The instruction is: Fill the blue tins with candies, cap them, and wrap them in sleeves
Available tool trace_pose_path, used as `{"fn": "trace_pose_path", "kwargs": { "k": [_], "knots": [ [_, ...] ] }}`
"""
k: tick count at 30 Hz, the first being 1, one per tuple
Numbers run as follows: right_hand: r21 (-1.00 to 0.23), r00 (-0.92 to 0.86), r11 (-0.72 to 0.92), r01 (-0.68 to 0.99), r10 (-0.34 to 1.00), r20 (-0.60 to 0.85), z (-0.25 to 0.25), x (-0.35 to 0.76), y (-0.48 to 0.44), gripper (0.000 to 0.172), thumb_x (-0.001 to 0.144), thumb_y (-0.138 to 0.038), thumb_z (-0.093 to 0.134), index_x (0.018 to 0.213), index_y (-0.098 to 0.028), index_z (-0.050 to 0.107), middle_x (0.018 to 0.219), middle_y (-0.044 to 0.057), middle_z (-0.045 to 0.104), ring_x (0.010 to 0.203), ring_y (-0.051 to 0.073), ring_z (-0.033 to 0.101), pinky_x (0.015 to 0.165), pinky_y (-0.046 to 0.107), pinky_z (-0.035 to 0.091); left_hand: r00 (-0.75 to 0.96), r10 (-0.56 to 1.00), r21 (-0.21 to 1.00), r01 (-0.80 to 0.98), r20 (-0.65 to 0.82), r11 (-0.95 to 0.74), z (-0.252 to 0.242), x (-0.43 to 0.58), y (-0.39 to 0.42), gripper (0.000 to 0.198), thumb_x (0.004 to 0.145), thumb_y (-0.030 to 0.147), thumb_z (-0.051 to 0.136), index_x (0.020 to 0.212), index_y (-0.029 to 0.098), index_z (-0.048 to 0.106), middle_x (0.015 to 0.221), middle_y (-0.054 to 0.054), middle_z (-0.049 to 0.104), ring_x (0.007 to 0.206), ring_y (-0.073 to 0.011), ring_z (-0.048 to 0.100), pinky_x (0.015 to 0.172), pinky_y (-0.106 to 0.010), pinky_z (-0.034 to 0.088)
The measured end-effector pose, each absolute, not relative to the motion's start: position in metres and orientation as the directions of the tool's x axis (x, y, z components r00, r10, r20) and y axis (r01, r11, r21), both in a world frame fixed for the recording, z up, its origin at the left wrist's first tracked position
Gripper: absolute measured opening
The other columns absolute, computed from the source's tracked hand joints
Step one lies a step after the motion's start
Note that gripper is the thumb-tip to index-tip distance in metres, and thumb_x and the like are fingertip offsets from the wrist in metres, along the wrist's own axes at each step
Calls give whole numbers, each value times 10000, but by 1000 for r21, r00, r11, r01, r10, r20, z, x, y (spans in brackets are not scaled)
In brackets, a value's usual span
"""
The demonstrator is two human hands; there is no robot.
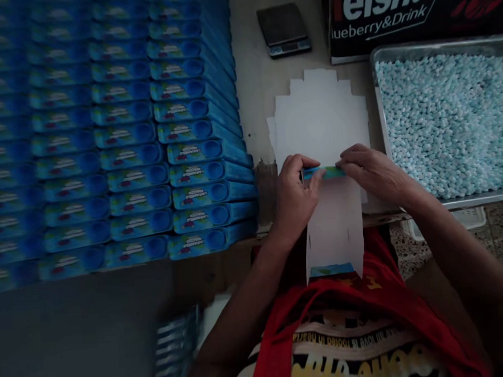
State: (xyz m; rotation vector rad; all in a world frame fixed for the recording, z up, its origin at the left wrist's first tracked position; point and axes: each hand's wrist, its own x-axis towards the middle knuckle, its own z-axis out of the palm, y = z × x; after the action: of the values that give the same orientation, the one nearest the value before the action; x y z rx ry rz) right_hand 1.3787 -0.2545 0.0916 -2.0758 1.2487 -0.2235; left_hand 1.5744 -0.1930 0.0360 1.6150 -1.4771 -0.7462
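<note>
A partly folded cardboard box [332,220], white inside with blue printed outer faces, lies between my hands and reaches from the table edge to my apron. My left hand [298,194] grips the far left corner, thumb and fingers pinching the folded blue end flap. At the far right corner, my right hand [368,169] pinches the same flap with its fingertips. The box's side walls stand up, and its near end shows a blue flap. Just beyond lie flat white box blanks [321,114] with stepped edges, stacked together.
Stacked blue printed boxes [198,195] fill the left in several columns. A metal tray [446,202] of pale blue and white pellets stands at right. Behind are a small digital scale [283,28] and a black carton [394,12]. A white plastic basket [473,218] sits below the table.
</note>
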Motion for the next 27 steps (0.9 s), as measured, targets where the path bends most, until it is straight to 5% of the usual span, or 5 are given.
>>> {"fn": "trace_pose_path", "kwargs": {
  "k": [4,10,16,21,27],
  "knots": [
    [-596,494,-227,-770,-804,-331,95,1381,-271,217,1004,-370,684,959,-195,804,893,62,797,814,197,695,793,323,523,137,-991,854,-516,9,-64,35,1577,-195,428,873,154,792,1256,240,622,1174,-63,730,1130,-261,701,1032,-433,574],
    [-513,353,-193,-836,-905,-236,92,1391,-252,421,977,-317,719,1376,-185,731,1126,139,832,934,273,772,865,395,591,85,-996,829,-558,23,-29,51,1550,-196,439,967,31,568,1352,241,586,1392,-117,715,1323,-292,682,1100,-459,575],
    [-452,410,-275,-848,-882,-232,90,1383,-255,354,990,-347,671,1273,-192,816,1201,137,827,957,270,767,903,410,589,63,-998,834,-551,14,-23,52,1547,-206,346,935,16,609,1199,239,631,1296,-94,748,1266,-270,706,1098,-442,590],
    [-201,463,-419,-886,-833,-302,94,1392,-267,328,968,-375,674,1189,-226,864,1126,122,839,998,298,770,861,383,553,4,-998,756,-652,-68,-54,60,1560,-211,413,870,-66,561,1134,228,680,1257,-82,783,1223,-244,733,1087,-414,576],
    [145,389,-477,-867,-829,-402,110,1421,-271,373,1010,-418,598,1106,-184,872,1033,205,820,1028,376,764,839,419,508,-87,-973,434,-901,-213,-14,94,1558,-229,334,1013,59,499,1189,133,774,1156,-175,802,1161,-300,756,960,-398,560]
  ]
}}
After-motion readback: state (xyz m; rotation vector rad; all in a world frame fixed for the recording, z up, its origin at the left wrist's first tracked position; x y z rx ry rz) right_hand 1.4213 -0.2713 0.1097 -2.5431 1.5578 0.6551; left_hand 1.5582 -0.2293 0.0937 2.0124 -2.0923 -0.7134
